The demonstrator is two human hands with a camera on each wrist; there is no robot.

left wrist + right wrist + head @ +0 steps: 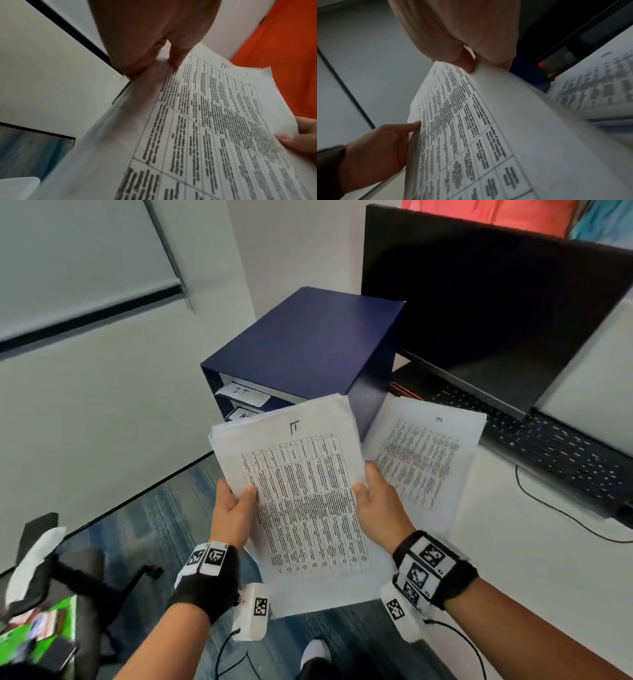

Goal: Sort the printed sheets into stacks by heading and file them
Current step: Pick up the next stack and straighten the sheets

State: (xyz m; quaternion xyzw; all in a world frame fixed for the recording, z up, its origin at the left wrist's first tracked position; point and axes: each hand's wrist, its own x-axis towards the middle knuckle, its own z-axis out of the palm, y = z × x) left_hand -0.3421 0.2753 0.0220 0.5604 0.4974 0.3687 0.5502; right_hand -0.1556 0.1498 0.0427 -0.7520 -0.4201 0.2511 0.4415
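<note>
White desk (513, 577); both hands pinch IT stack (301, 501), heading end toward organizer (308, 344).

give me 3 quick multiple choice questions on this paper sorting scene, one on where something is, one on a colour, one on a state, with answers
1. Where does the second stack of sheets lie?
A. on the white desk right of the held stack
B. on the chair
C. on top of the file box

2. What colour is the file box?
A. red
B. dark blue
C. green

3. How is the IT-headed stack held?
A. by the left hand only
B. lying flat, untouched
C. by both hands

Answers:
1 A, it rests on the desk before the keyboard.
2 B, its top and side are navy.
3 C, the left hand and right hand grip its edges.
</note>
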